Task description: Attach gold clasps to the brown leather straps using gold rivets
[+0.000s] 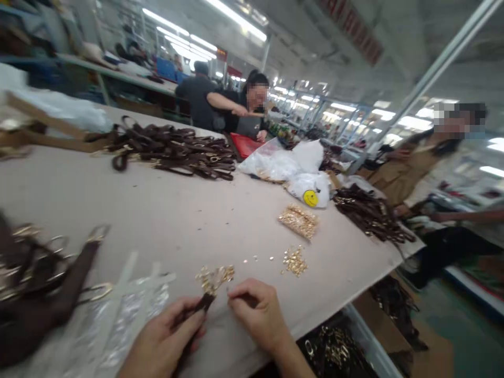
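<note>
My left hand [167,336] is closed around a dark brown strap [206,301], held between thumb and fingers. Small gold metal pieces [214,275] cluster at the strap's far end; whether they are fixed to it or lie on the table behind is unclear. Just to the right, my right hand [258,315] is pinched, thumb against index finger. Whatever it holds, if anything, is too small to name. Beyond it lie a loose heap of small gold parts [295,261] and a clear bag of gold parts [299,221].
Brown straps with gold rings [43,283] crowd the near left, beside clear plastic packets [132,315]. More strap piles lie at the back [177,149] and right [372,212]. White plastic bags [291,163] sit between them. Below the table's right edge stands a bin of straps [334,346]. Several people are nearby.
</note>
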The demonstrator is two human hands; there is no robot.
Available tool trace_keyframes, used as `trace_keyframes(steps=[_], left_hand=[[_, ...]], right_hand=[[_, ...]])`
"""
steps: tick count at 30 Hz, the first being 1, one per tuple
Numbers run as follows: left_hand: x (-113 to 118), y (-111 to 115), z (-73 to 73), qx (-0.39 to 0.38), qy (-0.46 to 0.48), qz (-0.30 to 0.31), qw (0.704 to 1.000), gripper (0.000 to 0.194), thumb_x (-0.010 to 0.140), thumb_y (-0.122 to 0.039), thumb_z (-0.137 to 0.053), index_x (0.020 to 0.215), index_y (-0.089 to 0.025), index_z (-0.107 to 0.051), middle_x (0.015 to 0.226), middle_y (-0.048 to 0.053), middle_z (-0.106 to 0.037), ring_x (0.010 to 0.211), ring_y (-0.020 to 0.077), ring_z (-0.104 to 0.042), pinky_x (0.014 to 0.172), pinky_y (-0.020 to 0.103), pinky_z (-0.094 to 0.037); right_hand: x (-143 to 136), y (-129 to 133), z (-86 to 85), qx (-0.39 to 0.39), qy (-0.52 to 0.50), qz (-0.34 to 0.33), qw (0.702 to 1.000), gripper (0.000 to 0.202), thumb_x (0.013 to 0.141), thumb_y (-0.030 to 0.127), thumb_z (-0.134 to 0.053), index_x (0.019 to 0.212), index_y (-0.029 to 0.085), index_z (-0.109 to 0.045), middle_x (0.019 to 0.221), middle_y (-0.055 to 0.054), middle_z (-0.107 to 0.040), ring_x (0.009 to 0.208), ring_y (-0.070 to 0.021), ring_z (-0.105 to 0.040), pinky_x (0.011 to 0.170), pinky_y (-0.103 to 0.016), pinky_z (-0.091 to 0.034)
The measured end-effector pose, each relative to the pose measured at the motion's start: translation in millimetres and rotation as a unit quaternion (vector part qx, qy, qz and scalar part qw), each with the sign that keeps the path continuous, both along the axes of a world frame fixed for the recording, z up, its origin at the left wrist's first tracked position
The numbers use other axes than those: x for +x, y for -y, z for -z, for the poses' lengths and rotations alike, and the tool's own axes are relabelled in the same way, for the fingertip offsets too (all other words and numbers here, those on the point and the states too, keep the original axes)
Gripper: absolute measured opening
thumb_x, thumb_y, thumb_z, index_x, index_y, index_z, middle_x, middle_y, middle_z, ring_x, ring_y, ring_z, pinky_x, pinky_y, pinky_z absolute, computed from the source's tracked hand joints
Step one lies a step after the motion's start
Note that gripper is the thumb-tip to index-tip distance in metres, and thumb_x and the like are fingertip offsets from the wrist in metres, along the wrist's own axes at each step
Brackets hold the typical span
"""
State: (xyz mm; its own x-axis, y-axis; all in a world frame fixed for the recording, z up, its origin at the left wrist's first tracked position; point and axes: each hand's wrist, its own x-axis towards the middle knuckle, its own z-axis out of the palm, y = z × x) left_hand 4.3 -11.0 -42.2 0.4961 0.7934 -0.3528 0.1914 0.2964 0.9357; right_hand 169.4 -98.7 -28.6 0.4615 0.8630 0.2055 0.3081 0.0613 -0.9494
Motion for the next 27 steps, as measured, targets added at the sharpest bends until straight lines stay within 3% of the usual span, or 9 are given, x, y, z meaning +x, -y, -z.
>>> trace_keyframes(steps=[3, 6, 15, 27], left_hand=[[0.2, 7.7, -22.8, 0.015, 0.025, 0.03, 0.999, 0.029, 0.075, -0.04, -0.065, 0.091, -0.016, -0.068, 0.06, -0.002, -0.06, 0.054, 0.0128, -0.053, 0.051, 0.021, -0.041], [2.0, 12.1, -29.5, 0.02, 0.023, 0.022, 0.999, 0.021, 0.078, -0.033, -0.06, 0.089, -0.016, -0.067, 0.059, -0.003, -0.057, 0.052, 0.0109, -0.05, 0.051, 0.02, -0.04], [1.7, 21.0, -23.6, 0.069, 0.05, -0.003, 0.996, 0.015, 0.084, -0.026, -0.058, 0.09, -0.017, -0.068, 0.063, -0.003, -0.059, 0.055, 0.0115, -0.052, 0.053, 0.021, -0.042], [-0.2, 24.6, -21.7, 0.148, 0.021, 0.0, 0.989, 0.021, 0.083, -0.016, -0.054, 0.093, -0.019, -0.073, 0.076, 0.001, -0.069, 0.065, 0.0149, -0.06, 0.063, 0.024, -0.047]], right_hand=[[-6.2, 5.0, -1.1, 0.003, 0.009, -0.024, 1.0, 0.009, 0.081, 0.017, -0.067, 0.086, 0.022, -0.073, 0.081, 0.001, -0.072, 0.077, -0.0136, -0.066, 0.072, -0.021, -0.051], [-13.1, 4.3, 1.3, 0.027, 0.046, -0.037, 0.998, 0.007, 0.085, 0.018, -0.066, 0.088, 0.023, -0.07, 0.082, 0.002, -0.071, 0.078, -0.0127, -0.066, 0.074, -0.02, -0.051], [-26.8, 5.4, 5.8, 0.075, 0.216, -0.035, 0.973, 0.015, 0.089, 0.01, -0.061, 0.094, 0.024, -0.064, 0.087, 0.002, -0.07, 0.081, -0.0126, -0.067, 0.077, -0.022, -0.05], [-30.5, 6.5, 1.8, 0.043, 0.255, -0.014, 0.966, 0.009, 0.091, 0.015, -0.059, 0.091, 0.023, -0.063, 0.084, 0.001, -0.07, 0.08, -0.0142, -0.068, 0.076, -0.024, -0.051]])
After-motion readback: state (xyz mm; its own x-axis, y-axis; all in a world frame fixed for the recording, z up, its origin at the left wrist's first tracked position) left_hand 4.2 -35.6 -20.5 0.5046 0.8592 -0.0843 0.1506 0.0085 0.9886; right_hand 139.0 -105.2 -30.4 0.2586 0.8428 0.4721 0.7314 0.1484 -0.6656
